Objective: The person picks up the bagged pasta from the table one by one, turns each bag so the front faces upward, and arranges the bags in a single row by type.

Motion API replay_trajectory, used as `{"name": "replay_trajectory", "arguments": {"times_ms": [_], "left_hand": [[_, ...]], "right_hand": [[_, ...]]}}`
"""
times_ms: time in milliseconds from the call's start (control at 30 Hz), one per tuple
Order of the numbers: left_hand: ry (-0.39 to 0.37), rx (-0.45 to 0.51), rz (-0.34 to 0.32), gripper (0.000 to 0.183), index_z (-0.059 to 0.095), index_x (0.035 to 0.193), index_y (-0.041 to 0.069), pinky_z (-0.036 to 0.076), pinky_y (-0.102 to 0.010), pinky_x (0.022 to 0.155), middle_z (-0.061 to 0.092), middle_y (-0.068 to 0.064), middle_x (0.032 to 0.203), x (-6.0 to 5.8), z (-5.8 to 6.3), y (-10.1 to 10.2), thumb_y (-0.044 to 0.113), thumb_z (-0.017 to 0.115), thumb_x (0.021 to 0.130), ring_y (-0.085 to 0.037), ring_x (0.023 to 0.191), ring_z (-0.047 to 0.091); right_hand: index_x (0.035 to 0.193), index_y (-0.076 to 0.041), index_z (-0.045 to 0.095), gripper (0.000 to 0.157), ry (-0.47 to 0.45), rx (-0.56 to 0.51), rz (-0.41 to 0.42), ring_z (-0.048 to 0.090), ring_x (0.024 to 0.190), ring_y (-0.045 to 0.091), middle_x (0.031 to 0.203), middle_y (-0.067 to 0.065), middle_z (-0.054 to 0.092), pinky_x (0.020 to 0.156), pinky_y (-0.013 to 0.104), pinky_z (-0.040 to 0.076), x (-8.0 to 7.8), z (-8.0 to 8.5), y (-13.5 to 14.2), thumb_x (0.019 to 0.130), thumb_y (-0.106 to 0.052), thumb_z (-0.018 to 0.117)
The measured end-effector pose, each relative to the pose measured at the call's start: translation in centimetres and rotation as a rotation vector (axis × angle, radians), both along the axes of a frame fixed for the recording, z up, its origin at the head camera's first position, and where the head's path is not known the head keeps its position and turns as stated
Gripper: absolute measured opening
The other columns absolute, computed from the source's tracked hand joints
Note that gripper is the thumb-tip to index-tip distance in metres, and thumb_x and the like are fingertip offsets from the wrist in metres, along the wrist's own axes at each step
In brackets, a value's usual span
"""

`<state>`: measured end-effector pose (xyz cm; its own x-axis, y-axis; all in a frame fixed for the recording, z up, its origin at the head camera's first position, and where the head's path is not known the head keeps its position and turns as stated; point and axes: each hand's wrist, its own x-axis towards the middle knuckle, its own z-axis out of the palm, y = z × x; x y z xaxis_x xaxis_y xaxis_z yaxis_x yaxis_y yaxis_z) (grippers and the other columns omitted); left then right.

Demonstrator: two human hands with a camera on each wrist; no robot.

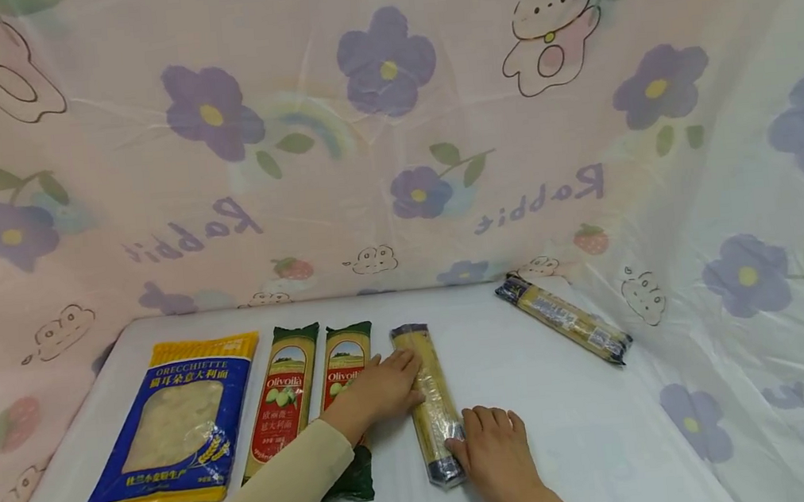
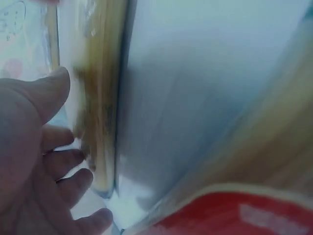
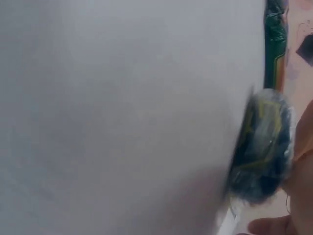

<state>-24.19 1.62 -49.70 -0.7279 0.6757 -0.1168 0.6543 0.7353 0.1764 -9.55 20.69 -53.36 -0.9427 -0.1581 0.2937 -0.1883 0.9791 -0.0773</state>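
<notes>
A clear-wrapped spaghetti pack (image 1: 433,404) with dark blue ends lies lengthwise on the white table, slightly tilted. My left hand (image 1: 385,388) reaches over from the left, its fingers resting on the pack's upper half. In the left wrist view those fingers (image 2: 73,183) are loosely bent beside the pack (image 2: 102,98). At the lower right edge, the thumb of my right hand (image 1: 498,450) touches the pack, while its other fingers point forward beside it. The right wrist view shows the pack's dark end (image 3: 261,147) close to the right hand (image 3: 301,181).
Two green-and-red Olivoilà pasta packs (image 1: 282,397) lie left of centre, one partly under the left forearm. Farther left is a blue-and-yellow orecchiette bag (image 1: 173,422). Another spaghetti pack (image 1: 564,319) lies slanted at the back right. A patterned curtain (image 1: 323,170) borders the table (image 1: 591,442).
</notes>
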Motion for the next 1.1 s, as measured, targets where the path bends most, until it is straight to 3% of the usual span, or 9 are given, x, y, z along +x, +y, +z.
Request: {"name": "replay_trajectory", "arguments": {"times_ms": [133,233,400,600,733,833,967,1100], "left_hand": [[0.103,0.042,0.035,0.034,0.071,0.133,0.015,0.052,-0.053,0.106,0.07,-0.003,0.138,-1.8,-0.2,1.2,0.036,0.058,0.109,-0.027,0.13,0.063],[0.184,0.089,0.076,0.025,0.076,0.116,0.016,0.056,-0.05,0.095,0.075,-0.003,0.119,-3.9,-0.8,2.7,0.027,0.055,0.11,-0.027,0.112,0.067],[0.242,0.043,0.158,0.033,0.075,0.125,0.011,0.052,-0.052,0.098,0.067,-0.009,0.123,-6.4,-2.3,4.6,0.03,0.05,0.113,-0.031,0.116,0.06],[0.207,-0.042,0.266,0.034,0.074,0.12,0.009,0.041,-0.057,0.101,0.063,-0.011,0.118,-7.5,-2.8,4.8,0.027,0.045,0.114,-0.032,0.113,0.051],[0.25,-0.027,0.262,0.032,0.066,0.124,0.007,0.04,-0.056,0.098,0.061,-0.011,0.116,-7.7,-2.2,4.7,0.02,0.039,0.114,-0.032,0.108,0.049],[0.325,0.049,0.237,0.028,0.064,0.122,0.006,0.04,-0.053,0.095,0.061,-0.01,0.114,-7.8,-1.1,4.5,0.019,0.039,0.114,-0.031,0.105,0.05],[0.474,0.203,0.16,0.021,0.061,0.104,0.006,0.038,-0.046,0.083,0.059,-0.011,0.101,-7.7,1.3,4.2,0.012,0.042,0.112,-0.029,0.093,0.048],[0.67,0.393,0.084,0.021,0.057,0.095,0.006,0.033,-0.043,0.077,0.056,-0.011,0.092,-7.5,4.0,4.2,0.007,0.043,0.11,-0.028,0.084,0.042]], "right_hand": [[0.095,-0.011,0.066,0.039,-0.027,0.003,-0.026,0.056,0.085,0.022,0.086,0.0,0.059,0.078,0.048,0.048,0.9,0.0,0.2,0.098,-0.049,0.071],[0.084,-0.015,0.061,0.039,-0.082,-0.01,-0.066,0.048,0.076,0.018,0.076,-0.004,0.048,0.071,0.043,0.042,1.6,0.2,0.2,0.098,-0.05,0.071],[0.074,-0.017,0.051,0.045,-0.081,0.03,-0.065,0.041,0.07,0.016,0.07,-0.005,0.04,0.068,0.038,0.037,2.1,-0.3,-0.2,0.097,-0.05,0.072],[0.074,-0.015,0.052,0.043,0.047,0.08,0.014,0.042,0.071,0.016,0.07,-0.005,0.039,0.069,0.035,0.037,1.8,-1.0,-1.4,0.095,-0.044,0.076],[0.075,-0.016,0.05,0.042,0.075,0.065,0.02,0.042,0.072,0.015,0.071,-0.006,0.038,0.07,0.036,0.038,1.7,-0.9,-1.5,0.094,-0.043,0.077],[0.077,-0.017,0.05,0.04,0.056,0.038,0.008,0.043,0.075,0.014,0.073,-0.006,0.039,0.073,0.037,0.038,1.5,-0.6,-1.2,0.095,-0.042,0.076],[0.08,-0.019,0.054,0.036,0.011,-0.021,-0.022,0.046,0.078,0.013,0.075,-0.008,0.044,0.077,0.039,0.04,1.3,-0.2,-0.3,0.096,-0.043,0.076],[0.086,-0.019,0.063,0.031,-0.026,-0.108,-0.064,0.052,0.082,0.015,0.08,-0.008,0.054,0.08,0.042,0.041,0.7,0.4,0.8,0.095,-0.044,0.077]]}}
